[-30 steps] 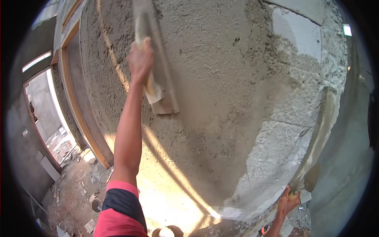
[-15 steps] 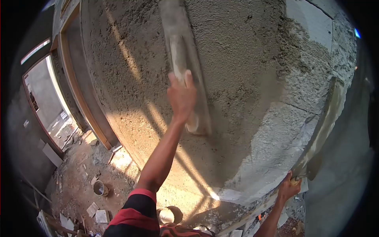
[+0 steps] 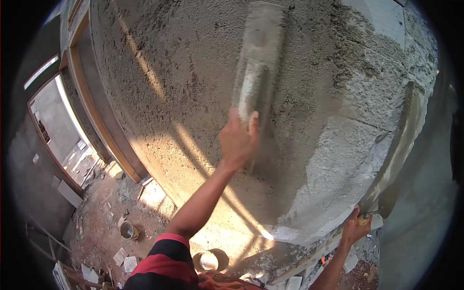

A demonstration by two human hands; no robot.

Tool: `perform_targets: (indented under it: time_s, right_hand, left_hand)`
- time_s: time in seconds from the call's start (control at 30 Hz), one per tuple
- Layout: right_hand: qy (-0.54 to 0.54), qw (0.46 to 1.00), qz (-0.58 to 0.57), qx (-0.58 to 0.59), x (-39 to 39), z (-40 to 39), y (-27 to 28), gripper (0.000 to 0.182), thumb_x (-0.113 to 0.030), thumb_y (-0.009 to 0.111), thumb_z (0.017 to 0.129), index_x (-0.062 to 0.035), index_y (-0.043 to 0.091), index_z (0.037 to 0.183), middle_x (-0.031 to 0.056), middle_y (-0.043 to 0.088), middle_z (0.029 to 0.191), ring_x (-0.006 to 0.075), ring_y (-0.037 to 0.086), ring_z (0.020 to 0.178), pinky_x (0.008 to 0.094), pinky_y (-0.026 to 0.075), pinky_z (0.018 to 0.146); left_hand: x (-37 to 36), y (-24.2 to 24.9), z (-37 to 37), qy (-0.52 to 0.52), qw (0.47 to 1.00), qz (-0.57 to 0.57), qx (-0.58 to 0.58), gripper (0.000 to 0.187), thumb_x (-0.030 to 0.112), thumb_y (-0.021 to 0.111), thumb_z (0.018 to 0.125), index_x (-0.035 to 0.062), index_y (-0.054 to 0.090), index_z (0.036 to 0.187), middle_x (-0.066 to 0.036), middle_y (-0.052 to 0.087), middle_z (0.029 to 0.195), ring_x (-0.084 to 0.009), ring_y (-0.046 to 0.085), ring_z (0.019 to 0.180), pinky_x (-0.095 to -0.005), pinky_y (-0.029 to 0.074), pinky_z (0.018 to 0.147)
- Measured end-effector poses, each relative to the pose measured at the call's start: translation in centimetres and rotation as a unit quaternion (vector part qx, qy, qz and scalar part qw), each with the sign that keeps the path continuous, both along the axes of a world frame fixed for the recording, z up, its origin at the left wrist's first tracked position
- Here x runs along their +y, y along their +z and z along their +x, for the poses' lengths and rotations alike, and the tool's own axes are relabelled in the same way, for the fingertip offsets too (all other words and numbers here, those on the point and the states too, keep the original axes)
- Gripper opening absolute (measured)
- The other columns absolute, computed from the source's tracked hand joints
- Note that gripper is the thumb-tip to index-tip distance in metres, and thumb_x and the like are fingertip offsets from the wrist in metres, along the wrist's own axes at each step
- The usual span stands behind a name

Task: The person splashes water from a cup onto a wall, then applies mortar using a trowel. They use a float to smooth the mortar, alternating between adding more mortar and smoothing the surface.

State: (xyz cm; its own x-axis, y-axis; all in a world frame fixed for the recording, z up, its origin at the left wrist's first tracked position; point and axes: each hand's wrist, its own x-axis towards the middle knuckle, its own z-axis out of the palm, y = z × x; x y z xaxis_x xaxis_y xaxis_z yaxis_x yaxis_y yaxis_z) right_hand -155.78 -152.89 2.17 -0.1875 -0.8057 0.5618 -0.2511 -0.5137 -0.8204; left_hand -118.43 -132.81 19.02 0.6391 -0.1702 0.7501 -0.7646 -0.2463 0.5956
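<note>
My left hand (image 3: 238,140) is closed round the handle of a long plastering float (image 3: 263,38), whose face lies against the wet grey plaster (image 3: 193,63) of the wall. At the lower right, my right hand (image 3: 355,229) grips the handle of a trowel (image 3: 388,200), with the blade pointing up and right. That hand is beside the lower part of a long straight board (image 3: 398,140) along the wall's right edge. Between float and board, a patch of wall (image 3: 333,169) shows pale, rough blocks without the darker plaster.
Wooden door frames (image 3: 92,106) stand at the left. On the dirt floor (image 3: 99,217) are a bucket (image 3: 128,230), broken block pieces (image 3: 130,264) and scraps. Another round container (image 3: 209,261) sits by the wall's foot. A smooth grey wall (image 3: 415,232) rises at the right.
My left hand has moved the float to the right across the plaster, and it now stands more upright. My right hand stays near the board with the trowel.
</note>
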Motion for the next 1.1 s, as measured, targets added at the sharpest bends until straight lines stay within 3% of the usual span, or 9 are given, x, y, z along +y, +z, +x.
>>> perform_targets:
  time_s: [0.23, 0.33, 0.4, 0.57, 0.7, 0.8, 0.87, 1.0, 1.1]
  right_hand:
    - [0.021, 1.000, -0.015, -0.013, -0.1, 0.1, 0.4, 0.033, -0.001, 0.077, 0.094, 0.0125, 0.066, 0.123, 0.0200, 0.075, 0.112, 0.0277, 0.073, 0.097, 0.0403, 0.057, 0.089]
    - [0.009, 1.000, 0.007, 0.006, 0.6, 0.3, 1.4, 0.034, 0.000, 0.076, 0.094, 0.0120, 0.065, 0.124, 0.0200, 0.075, 0.111, 0.0275, 0.073, 0.096, 0.0396, 0.057, 0.088]
    - [0.011, 1.000, -0.009, 0.008, 0.2, 0.2, 1.0, 0.033, 0.000, 0.076, 0.094, 0.0110, 0.065, 0.123, 0.0200, 0.075, 0.110, 0.0271, 0.074, 0.096, 0.0394, 0.057, 0.088]
    - [0.015, 1.000, -0.018, -0.008, -0.1, -0.1, 0.7, 0.031, 0.000, 0.077, 0.092, 0.0074, 0.066, 0.119, 0.0187, 0.075, 0.109, 0.0277, 0.074, 0.095, 0.0398, 0.057, 0.087]
    - [-0.006, 0.999, -0.043, 0.005, -0.1, 0.0, 0.9, 0.031, 0.001, 0.078, 0.089, 0.0061, 0.067, 0.117, 0.0193, 0.073, 0.103, 0.0330, 0.073, 0.092, 0.0418, 0.056, 0.087]
    - [0.002, 0.999, -0.036, -0.032, 0.1, 0.4, 1.2, 0.029, 0.001, 0.078, 0.089, 0.0062, 0.067, 0.115, 0.0188, 0.073, 0.102, 0.0323, 0.072, 0.092, 0.0420, 0.055, 0.086]
    - [-0.011, 0.999, -0.019, -0.023, 0.2, 0.5, 1.0, 0.029, 0.001, 0.078, 0.088, 0.0060, 0.066, 0.115, 0.0192, 0.072, 0.102, 0.0326, 0.072, 0.092, 0.0421, 0.055, 0.086]
    - [-0.017, 0.999, -0.041, -0.016, -0.1, 0.2, 0.0, 0.032, 0.001, 0.077, 0.088, 0.0055, 0.066, 0.117, 0.0215, 0.072, 0.105, 0.0384, 0.072, 0.095, 0.0451, 0.054, 0.087]
    - [-0.028, 0.999, -0.029, -0.001, 0.4, -0.2, 0.5, 0.034, -0.001, 0.079, 0.086, 0.0060, 0.066, 0.117, 0.0230, 0.072, 0.107, 0.0431, 0.071, 0.100, 0.0494, 0.053, 0.089]
  left_hand:
    - [9.3, 11.4, 11.8, 0.097, 0.988, -0.117, -0.022, 0.043, 0.044, 0.050, 0.113, 0.0027, 0.055, 0.120, -0.013, 0.071, 0.085, -0.0253, 0.072, 0.070, -0.0406, 0.061, 0.062]
    - [11.9, 10.5, 15.3, 0.142, 0.977, -0.158, 0.027, 0.045, 0.045, 0.052, 0.112, 0.0019, 0.058, 0.120, -0.010, 0.069, 0.087, -0.0194, 0.068, 0.069, -0.0362, 0.056, 0.060]
    - [11.7, 8.0, 14.2, 0.063, 0.967, -0.233, 0.078, 0.046, 0.047, 0.056, 0.111, 0.0017, 0.060, 0.117, -0.007, 0.065, 0.083, -0.0153, 0.063, 0.067, -0.0339, 0.053, 0.057]
    - [8.0, 7.2, 12.4, 0.031, 0.959, -0.269, 0.079, 0.048, 0.048, 0.058, 0.110, 0.0001, 0.058, 0.113, -0.005, 0.060, 0.078, -0.0143, 0.059, 0.063, -0.0330, 0.050, 0.054]
    - [1.7, 18.4, 4.2, 0.059, 0.987, -0.146, -0.009, 0.046, 0.043, 0.053, 0.112, -0.0019, 0.055, 0.119, -0.014, 0.068, 0.088, -0.0195, 0.068, 0.069, -0.0368, 0.058, 0.060]
    - [-2.7, 21.5, -3.3, 0.003, 0.997, -0.051, -0.055, 0.044, 0.041, 0.052, 0.112, -0.0014, 0.050, 0.122, -0.021, 0.071, 0.086, -0.0272, 0.072, 0.065, -0.0407, 0.060, 0.054]
    - [-4.8, 19.2, -3.3, -0.025, 0.997, -0.016, -0.077, 0.045, 0.042, 0.054, 0.111, -0.0009, 0.048, 0.122, -0.025, 0.072, 0.081, -0.0337, 0.074, 0.065, -0.0449, 0.060, 0.053]
    - [-3.9, 7.1, -3.6, 0.068, 0.964, 0.073, -0.248, 0.040, 0.041, 0.056, 0.111, 0.0016, 0.050, 0.116, -0.020, 0.070, 0.071, -0.0262, 0.071, 0.057, -0.0423, 0.058, 0.045]
    - [-0.7, 2.9, 0.0, 0.033, 0.980, 0.083, -0.180, 0.042, 0.042, 0.056, 0.111, 0.0018, 0.049, 0.120, -0.022, 0.071, 0.074, -0.0310, 0.071, 0.057, -0.0443, 0.057, 0.046]
